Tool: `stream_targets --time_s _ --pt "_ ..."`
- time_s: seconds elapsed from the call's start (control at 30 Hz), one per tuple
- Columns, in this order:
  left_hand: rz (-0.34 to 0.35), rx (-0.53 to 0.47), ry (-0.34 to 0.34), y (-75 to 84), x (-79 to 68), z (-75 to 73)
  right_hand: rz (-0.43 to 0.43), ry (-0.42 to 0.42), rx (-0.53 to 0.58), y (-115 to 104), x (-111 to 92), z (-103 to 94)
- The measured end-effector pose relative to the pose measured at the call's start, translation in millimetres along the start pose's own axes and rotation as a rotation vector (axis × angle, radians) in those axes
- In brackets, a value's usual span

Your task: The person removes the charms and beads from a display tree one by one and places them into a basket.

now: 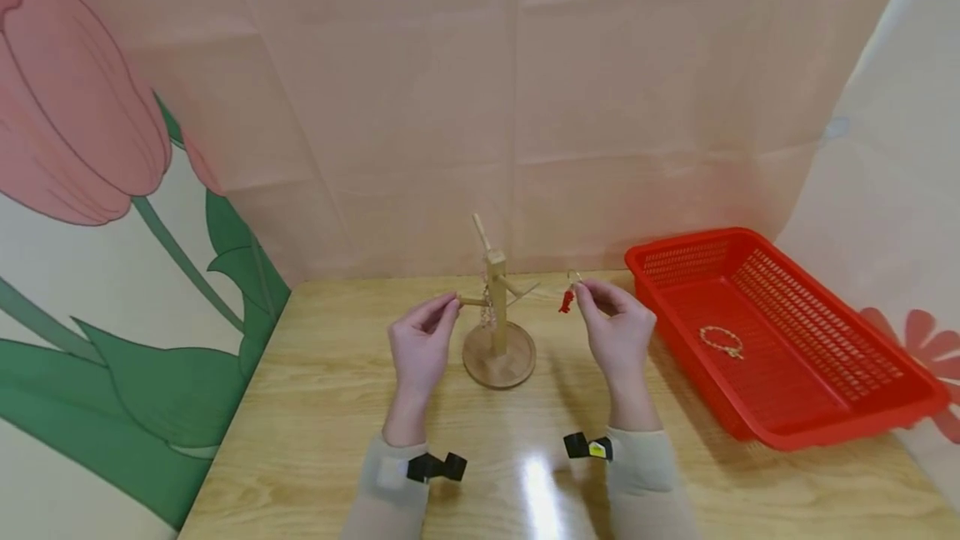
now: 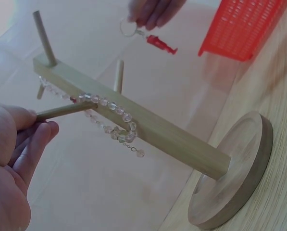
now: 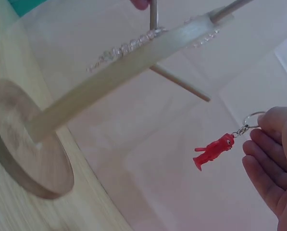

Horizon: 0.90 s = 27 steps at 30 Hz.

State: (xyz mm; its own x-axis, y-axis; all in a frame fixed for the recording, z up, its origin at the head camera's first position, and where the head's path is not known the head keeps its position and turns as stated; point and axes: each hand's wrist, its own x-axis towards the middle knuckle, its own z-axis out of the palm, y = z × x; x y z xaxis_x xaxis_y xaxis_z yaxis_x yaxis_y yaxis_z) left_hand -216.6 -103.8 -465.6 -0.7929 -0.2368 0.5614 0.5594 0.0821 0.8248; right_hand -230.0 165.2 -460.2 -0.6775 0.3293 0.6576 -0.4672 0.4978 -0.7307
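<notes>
On the table stands a wooden rack with a round base, a square post (image 1: 498, 315) and several thin pegs. My left hand (image 1: 422, 347) pinches the tip of one peg (image 2: 66, 111) between thumb and fingertips. A clear-pink bead bracelet (image 2: 120, 109) loops over that peg near the post, its short chain end dangling. More pink beads (image 2: 54, 90) hang higher up, near the top of the post. To the right of the rack, my right hand (image 1: 618, 327) pinches the metal ring of a keychain (image 3: 214, 150). Its small red figure hangs below the ring, apart from the pegs.
A red plastic basket (image 1: 693, 382) stands on the right of the table, close to my right hand. Inside it lies a gold-coloured bracelet (image 1: 722, 342). Behind the rack rises a pink cloth backdrop (image 1: 420, 123), and a tulip-printed panel (image 1: 82, 107) borders the left side.
</notes>
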Motion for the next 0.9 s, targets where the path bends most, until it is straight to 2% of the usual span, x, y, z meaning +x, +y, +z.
stream_targets --time_s 0.23,0.5,0.67,0.9 --pt "0.006 0.008 0.015 -1.1 -0.2 0.4 -0.01 -0.048 -0.074 6 3 -18.4" --pt "-0.002 -0.012 0.005 -1.5 -4.0 1.1 -0.083 -0.102 -0.125 9 10 -58.4" --pt "-0.006 -0.019 0.01 -3.5 -4.9 0.9 -0.058 -0.139 -0.178 5 21 -79.5" --pt "-0.006 -0.036 0.015 -2.6 -1.3 1.3 -0.034 -0.197 -0.262 -7 41 -98.0"
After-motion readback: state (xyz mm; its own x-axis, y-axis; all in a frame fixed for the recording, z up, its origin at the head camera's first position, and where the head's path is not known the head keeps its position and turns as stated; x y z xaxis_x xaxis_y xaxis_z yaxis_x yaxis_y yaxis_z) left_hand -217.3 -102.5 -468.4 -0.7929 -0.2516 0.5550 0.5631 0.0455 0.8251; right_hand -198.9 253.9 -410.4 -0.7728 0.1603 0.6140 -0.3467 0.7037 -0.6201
